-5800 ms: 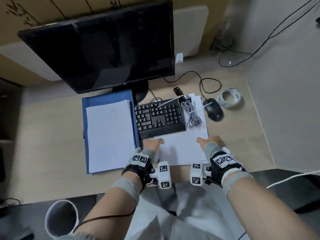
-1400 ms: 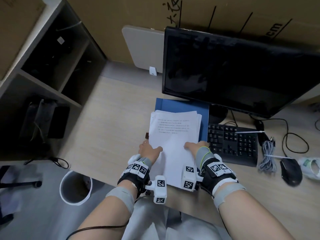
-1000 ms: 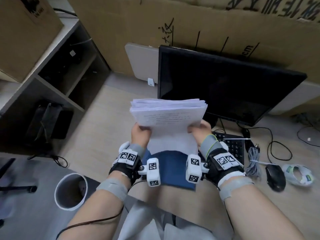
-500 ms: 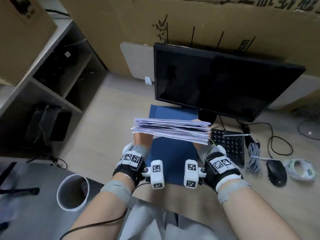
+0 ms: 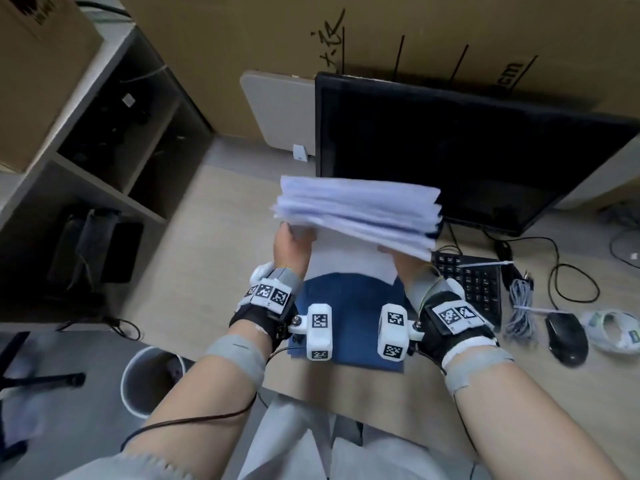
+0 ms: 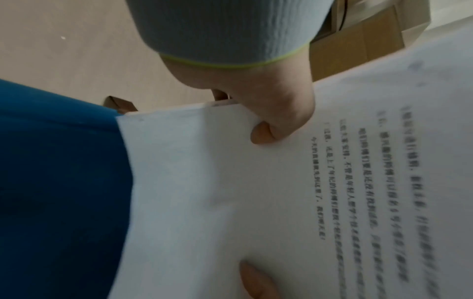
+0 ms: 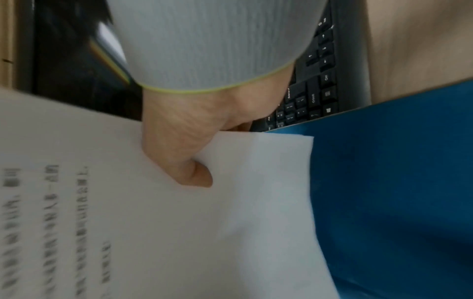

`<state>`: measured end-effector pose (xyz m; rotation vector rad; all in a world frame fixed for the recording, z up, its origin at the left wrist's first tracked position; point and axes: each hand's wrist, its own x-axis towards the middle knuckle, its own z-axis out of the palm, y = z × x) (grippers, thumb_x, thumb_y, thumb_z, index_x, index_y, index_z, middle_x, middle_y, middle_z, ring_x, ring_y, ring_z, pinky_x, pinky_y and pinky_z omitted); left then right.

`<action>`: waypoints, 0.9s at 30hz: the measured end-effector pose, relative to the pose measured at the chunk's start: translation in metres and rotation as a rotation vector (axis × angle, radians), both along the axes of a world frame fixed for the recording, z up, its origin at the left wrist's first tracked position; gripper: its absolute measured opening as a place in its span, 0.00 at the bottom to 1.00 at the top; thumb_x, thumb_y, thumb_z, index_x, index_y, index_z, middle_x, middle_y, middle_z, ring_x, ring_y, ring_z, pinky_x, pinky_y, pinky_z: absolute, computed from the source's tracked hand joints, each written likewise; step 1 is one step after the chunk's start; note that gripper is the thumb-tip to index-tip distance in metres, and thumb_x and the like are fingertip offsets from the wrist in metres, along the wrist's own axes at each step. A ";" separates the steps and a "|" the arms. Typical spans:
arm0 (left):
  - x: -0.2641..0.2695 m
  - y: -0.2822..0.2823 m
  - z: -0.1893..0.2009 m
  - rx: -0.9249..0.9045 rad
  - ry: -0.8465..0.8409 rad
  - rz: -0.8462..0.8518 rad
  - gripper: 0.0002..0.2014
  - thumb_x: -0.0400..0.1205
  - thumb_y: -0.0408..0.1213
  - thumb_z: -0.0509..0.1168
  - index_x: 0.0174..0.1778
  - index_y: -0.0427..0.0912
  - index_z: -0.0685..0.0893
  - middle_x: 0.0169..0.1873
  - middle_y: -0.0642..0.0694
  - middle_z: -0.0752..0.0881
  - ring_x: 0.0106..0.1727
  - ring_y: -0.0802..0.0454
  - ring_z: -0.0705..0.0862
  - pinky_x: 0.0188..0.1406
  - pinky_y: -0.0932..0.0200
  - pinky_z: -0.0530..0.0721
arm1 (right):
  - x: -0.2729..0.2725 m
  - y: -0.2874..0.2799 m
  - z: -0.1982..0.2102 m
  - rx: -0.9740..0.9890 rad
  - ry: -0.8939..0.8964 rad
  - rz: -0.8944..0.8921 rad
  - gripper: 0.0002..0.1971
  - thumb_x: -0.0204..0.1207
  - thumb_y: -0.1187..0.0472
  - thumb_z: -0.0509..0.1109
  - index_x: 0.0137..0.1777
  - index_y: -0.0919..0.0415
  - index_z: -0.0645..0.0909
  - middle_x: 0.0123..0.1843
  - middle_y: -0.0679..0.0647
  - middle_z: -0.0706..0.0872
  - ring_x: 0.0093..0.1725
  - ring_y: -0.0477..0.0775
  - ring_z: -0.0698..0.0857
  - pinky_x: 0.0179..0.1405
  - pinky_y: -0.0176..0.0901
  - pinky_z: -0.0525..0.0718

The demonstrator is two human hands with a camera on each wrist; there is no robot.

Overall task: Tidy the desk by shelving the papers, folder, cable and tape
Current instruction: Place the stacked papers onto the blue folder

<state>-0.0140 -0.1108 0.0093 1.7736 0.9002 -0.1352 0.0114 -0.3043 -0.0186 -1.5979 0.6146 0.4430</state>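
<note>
So far nothing looks shelved. The papers (image 5: 356, 216) are off the desk (image 5: 207, 271), held as one thick stack between both hands, with the far edge fanning loosely beyond the fingertips. The left hand (image 5: 292, 242) pinches the stack's left edge: in the left wrist view its thumb (image 6: 271, 129) lies curled on the printed top sheet, and a fingertip shows pressing up from beneath. The right hand (image 5: 403, 263) does the same on the right edge, thumb (image 7: 189, 170) on top; its fingers sit under the sheets and are hidden, so how they spread I cannot tell.

Directly below the thumbs, the blue folder (image 5: 349, 320) lies flat on the desk, untouched. Off to the right of the right hand, past the keyboard (image 5: 467, 282), the bundled cable (image 5: 517, 306) rests on the desk, and further right again, beyond the mouse (image 5: 566, 336), sits the tape (image 5: 613, 332). None of the three is near either hand.

The shelf (image 5: 114, 140) stands well to the left of the left hand, its dark compartments open toward the desk.

By my reading, the task is at its first carry: the papers are gathered and lifted but not yet put away, and the folder, cable and tape all wait their turn. The loose far edge suggests the stack may want squaring, or a firm pinch, before it swings left to the shelf.
</note>
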 end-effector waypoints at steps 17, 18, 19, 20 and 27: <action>-0.046 -0.008 -0.066 -0.182 0.548 -0.219 0.29 0.82 0.40 0.62 0.78 0.34 0.65 0.71 0.35 0.75 0.67 0.36 0.77 0.55 0.49 0.74 | -0.043 -0.001 -0.062 -0.262 0.326 0.197 0.23 0.79 0.72 0.55 0.74 0.63 0.71 0.67 0.62 0.83 0.56 0.62 0.83 0.59 0.50 0.82; -0.045 -0.009 -0.066 -0.213 0.521 -0.200 0.30 0.81 0.40 0.63 0.79 0.36 0.64 0.71 0.35 0.74 0.64 0.37 0.77 0.54 0.50 0.74 | -0.042 0.001 -0.065 -0.261 0.329 0.213 0.24 0.79 0.72 0.55 0.76 0.64 0.69 0.69 0.62 0.81 0.61 0.63 0.83 0.63 0.52 0.82; -0.045 -0.011 -0.065 -0.234 0.500 -0.193 0.30 0.80 0.39 0.63 0.78 0.36 0.63 0.71 0.36 0.74 0.62 0.39 0.76 0.55 0.50 0.73 | -0.040 0.002 -0.064 -0.258 0.330 0.221 0.25 0.80 0.72 0.54 0.77 0.64 0.67 0.71 0.62 0.80 0.65 0.64 0.82 0.66 0.53 0.80; -0.044 -0.012 -0.066 -0.242 0.483 -0.188 0.30 0.80 0.38 0.63 0.78 0.36 0.62 0.71 0.36 0.73 0.61 0.40 0.75 0.56 0.51 0.73 | -0.038 0.003 -0.061 -0.251 0.329 0.220 0.25 0.80 0.72 0.53 0.78 0.65 0.65 0.72 0.61 0.78 0.67 0.65 0.81 0.69 0.54 0.79; -0.051 -0.001 -0.076 0.146 0.528 -0.230 0.38 0.75 0.49 0.64 0.81 0.39 0.65 0.75 0.37 0.68 0.68 0.33 0.77 0.69 0.41 0.76 | -0.037 -0.007 -0.057 -0.569 0.402 0.213 0.39 0.74 0.56 0.71 0.81 0.61 0.56 0.80 0.61 0.61 0.79 0.65 0.62 0.77 0.56 0.62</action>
